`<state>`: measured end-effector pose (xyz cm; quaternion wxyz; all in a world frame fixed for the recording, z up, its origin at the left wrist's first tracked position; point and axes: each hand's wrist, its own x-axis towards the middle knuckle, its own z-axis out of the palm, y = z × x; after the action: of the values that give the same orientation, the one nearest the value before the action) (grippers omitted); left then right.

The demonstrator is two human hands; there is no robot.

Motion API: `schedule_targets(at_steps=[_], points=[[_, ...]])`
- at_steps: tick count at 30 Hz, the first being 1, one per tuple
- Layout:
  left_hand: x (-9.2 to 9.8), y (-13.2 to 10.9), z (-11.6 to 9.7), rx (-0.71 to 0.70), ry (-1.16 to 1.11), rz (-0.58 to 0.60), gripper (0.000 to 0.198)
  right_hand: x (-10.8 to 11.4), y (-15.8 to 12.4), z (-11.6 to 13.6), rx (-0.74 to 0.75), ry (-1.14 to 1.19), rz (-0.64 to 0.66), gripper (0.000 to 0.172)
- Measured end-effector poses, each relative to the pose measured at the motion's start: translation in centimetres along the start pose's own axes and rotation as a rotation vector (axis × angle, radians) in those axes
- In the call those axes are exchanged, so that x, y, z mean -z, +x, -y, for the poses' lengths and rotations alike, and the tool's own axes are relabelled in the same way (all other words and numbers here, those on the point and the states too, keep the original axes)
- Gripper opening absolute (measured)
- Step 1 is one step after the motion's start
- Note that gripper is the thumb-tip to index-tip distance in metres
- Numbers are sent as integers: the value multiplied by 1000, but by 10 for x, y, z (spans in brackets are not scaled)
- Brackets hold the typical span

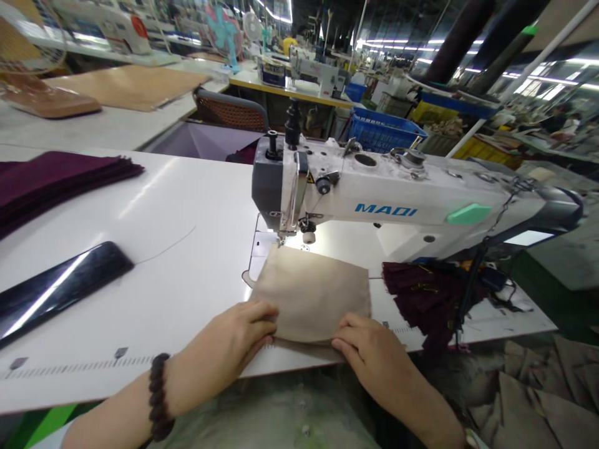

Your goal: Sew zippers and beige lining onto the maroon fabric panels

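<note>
A beige fabric panel (313, 287) lies on the white sewing table, its far left corner at the needle and presser foot (281, 239) of a white sewing machine (397, 187). My left hand (241, 330) pinches the panel's near left edge between thumb and fingers. On the near right corner, my right hand (367, 343) grips the same edge with thumb and fingers closed. The fabric between both hands is fairly flat, its near edge slightly curved.
Dark red fabric pieces (56, 184) are stacked at the left, behind a glossy black strip-like object (65, 284). More dark red pieces (430, 299) sit right of the panel. Beige pieces (543, 393) are piled at lower right. A blue basket (384, 131) stands behind the machine.
</note>
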<state>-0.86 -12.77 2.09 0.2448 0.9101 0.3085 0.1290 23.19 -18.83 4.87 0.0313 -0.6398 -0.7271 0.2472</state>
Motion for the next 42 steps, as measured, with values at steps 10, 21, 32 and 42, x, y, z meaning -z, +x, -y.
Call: schedule_targets(at_steps=[10,21,32,42], points=[[5,-3,31,353,64,-45,22,-7,21,-7,-147,-168,41,20],[7,22,47,-184,569,-51,38,-1,35,1,390,-371,-4,62],[15,75,59,-167,557,8,36,-8,94,4,486,-296,-93,47],[6,59,47,-93,482,-44,28,-12,83,7,474,-245,11,51]])
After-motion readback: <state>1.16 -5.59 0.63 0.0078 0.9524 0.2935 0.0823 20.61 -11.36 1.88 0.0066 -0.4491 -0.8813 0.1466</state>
